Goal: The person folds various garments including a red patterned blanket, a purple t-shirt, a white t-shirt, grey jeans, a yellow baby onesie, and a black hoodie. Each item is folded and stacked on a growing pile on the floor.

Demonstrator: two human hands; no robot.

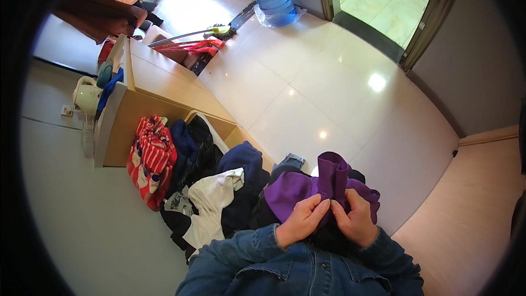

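Close to my body, my left hand [303,218] and my right hand [354,218] pinch the edge of a purple garment [289,191] between thumbs and fingers. The two thumbs almost touch. Above them a folded purple band, perhaps a collar or cuff, stands upright, and the rest of the cloth spreads to both sides. Black cloth lies beneath it. To the left is a heap with a white garment [211,201], a dark blue garment [242,160] and a red-and-white striped garment [152,156]. Part of a pair of jeans [292,161] shows behind the purple cloth.
A wooden cabinet [172,78] stands behind the heap, with a cream kettle [87,93] at its left. A broom [220,30] and a red dustpan [205,47] are beyond it. A blue water bottle [273,0] stands on the tiled floor near a doorway. A wooden surface is at the right.
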